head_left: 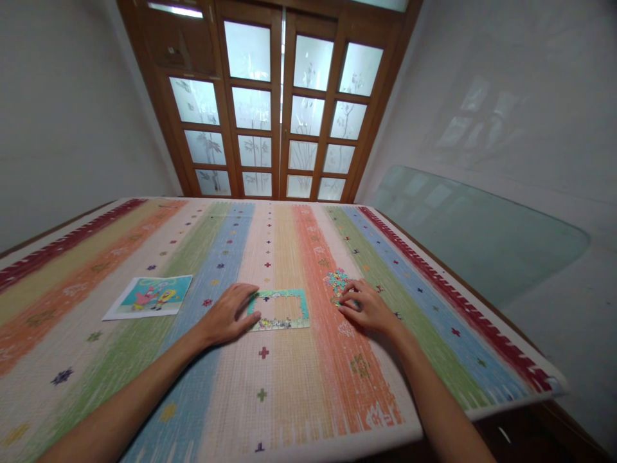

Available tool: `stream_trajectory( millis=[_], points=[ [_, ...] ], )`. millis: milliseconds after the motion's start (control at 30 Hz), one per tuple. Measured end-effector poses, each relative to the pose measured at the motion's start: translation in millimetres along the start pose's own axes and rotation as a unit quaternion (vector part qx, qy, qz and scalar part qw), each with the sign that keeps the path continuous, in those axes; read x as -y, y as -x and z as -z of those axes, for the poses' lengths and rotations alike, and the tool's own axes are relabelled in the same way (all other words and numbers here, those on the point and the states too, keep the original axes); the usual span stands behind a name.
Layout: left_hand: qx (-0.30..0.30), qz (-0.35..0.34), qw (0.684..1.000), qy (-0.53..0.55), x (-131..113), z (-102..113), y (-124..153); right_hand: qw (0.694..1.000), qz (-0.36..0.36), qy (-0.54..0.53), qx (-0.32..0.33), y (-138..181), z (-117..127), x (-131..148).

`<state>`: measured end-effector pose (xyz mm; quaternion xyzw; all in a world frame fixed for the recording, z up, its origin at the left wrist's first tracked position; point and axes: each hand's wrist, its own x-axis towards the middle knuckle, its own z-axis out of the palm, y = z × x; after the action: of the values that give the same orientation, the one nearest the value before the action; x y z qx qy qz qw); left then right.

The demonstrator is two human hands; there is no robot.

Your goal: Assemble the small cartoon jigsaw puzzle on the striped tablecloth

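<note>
One rectangular puzzle border (282,324) lay flat on the striped cloth (294,386), between your two hands and across the cream and pale yellow stripes. Its top and right strips looked mostly turquoise and light green, while the bottom strip was busier, with yellow, pink and dark specks (too small to read as shapes). The inner edge was jagged with knobs and notches, the outer edge ran straight, and the cloth's weave showed through the open middle.

Your left hand (230,315) was at the border's left side, with the index finger by the upper corner and the thumb by the lower one; those fingers stood wide apart. Your right hand (369,307) was at the near side of a heap of loose pieces (336,280) on the orange stripe. Its thumb and index finger were narrow, nearly together, and you could not tell whether they held a piece. The heap was a tight jumble of turquoise, yellow and pink bits.

To the left, well apart from the border, lay a printed sheet (157,297): a pink figure and a yellow, square-bodied one on teal, with a white margin.
</note>
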<state>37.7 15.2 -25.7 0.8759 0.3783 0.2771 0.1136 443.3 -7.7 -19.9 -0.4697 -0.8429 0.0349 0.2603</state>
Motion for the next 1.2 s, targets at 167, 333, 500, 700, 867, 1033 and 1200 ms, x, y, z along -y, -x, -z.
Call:
stream_trajectory(
  millis=[167, 333, 500, 700, 867, 1033, 1200],
  points=[
    [0.001, -0.002, 1.0, 0.001, 1, 0, -1, 0.999, -0.03, 0.007, -0.039, 1, 0, -5],
    [-0.001, 0.001, 1.0, -0.004, 0, -1, -1, 0.998, -0.039, 0.041, -0.039, 3, -3, -9],
    [0.003, -0.006, 1.0, -0.003, -3, 0, 0, 0.998, -0.034, 0.031, -0.037, 2, -5, -9],
    [0.011, -0.016, 1.0, -0.004, -3, 1, -2, 0.998, -0.047, 0.011, -0.035, 2, -4, -9],
    [0.016, -0.019, 1.0, -0.003, -2, -2, -3, 0.998, -0.05, 0.003, -0.028, -5, -2, -14],
    [0.02, -0.004, 1.0, 0.001, -1, -4, -2, 0.998, -0.052, 0.03, -0.005, -27, 4, -30],
    [0.034, 0.002, 0.999, 0.002, -2, -3, -3, 0.996, -0.054, 0.062, 0.027, -43, 5, -44]
  ],
)
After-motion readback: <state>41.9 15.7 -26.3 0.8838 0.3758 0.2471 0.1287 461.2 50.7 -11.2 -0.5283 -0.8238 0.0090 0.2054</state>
